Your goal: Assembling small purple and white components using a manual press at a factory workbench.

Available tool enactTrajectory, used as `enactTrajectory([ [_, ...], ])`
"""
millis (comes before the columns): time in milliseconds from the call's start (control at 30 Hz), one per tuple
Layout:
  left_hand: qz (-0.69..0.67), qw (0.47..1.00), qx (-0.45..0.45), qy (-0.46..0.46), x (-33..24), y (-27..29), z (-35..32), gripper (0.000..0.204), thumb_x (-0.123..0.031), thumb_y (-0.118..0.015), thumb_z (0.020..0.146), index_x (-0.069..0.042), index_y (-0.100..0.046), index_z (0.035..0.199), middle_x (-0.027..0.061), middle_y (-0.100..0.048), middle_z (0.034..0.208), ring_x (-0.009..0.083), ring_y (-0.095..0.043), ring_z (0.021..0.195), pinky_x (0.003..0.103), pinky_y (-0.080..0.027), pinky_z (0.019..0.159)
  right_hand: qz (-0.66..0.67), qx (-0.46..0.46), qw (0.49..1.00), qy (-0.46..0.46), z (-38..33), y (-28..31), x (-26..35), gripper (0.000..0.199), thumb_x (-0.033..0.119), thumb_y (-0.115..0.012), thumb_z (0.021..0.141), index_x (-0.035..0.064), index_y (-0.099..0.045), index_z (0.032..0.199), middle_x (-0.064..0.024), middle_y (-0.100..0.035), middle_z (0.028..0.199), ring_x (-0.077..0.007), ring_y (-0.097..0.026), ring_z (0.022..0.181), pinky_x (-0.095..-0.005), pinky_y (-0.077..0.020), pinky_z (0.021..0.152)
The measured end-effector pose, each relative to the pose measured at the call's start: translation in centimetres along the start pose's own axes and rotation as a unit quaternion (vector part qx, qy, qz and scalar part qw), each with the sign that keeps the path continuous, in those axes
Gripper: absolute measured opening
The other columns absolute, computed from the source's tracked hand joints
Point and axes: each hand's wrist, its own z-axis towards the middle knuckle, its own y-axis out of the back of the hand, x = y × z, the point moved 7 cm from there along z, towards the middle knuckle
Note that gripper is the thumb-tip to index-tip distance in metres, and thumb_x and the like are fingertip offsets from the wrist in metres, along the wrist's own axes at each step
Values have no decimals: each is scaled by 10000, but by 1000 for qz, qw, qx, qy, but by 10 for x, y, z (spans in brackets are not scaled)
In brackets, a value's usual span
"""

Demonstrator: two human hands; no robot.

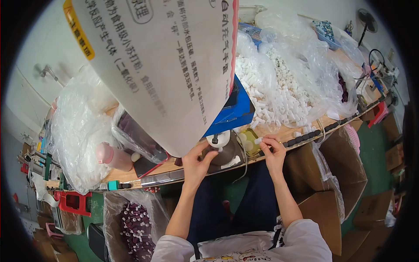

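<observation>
My left hand (pixel 196 165) is closed at the front of a blue bench machine (pixel 238 114), thumb and fingers brought together beside its dark metal tip (pixel 214 139). Whatever lies between those fingertips is too small to make out. A white round part (pixel 222 138) sits right behind the tip. Between finger and thumb, my right hand (pixel 275 157) pinches a small white plastic cap (pixel 258 141). That cap is held over the edge of a yellowish tray (pixel 255 150) with pale round things in it. A large printed sheet (pixel 161 87) hides much of the machine.
Loose white plastic caps (pixel 279 102) are heaped at the right under clear plastic bags (pixel 301 48). A pink bottle (pixel 117 158) and more clear plastic (pixel 74 131) stand left. Below are cardboard boxes (pixel 340 161), a lined box of dark purple pieces (pixel 136 225) and a red stool (pixel 75 201).
</observation>
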Motion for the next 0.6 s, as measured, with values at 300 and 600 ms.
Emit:
enactTrajectory([
  [300, 91, 994, -7, -64, -3, -3, 2, 215, -106, -747, 864, -4, -705, 1049, 132, -677, 836, 197, -588, 740, 308, -465, 675, 35, 16, 999, -18, -5, -6, -3, 92, -9, -726, 843, -35, -703, 927, -78, -668, 1023, -134, -630, 872, -254, -505, 771],
  [600, -22, 993, 112, -17, 7, -25, 14, 235, -31, -610, 929, 12, -628, 1160, 187, -695, 986, 255, -669, 891, 315, -491, 807, 88, 28, 995, -24, -14, -10, -7, 81, -28, -696, 887, -33, -691, 967, -67, -658, 1092, -110, -616, 923, -228, -493, 804],
])
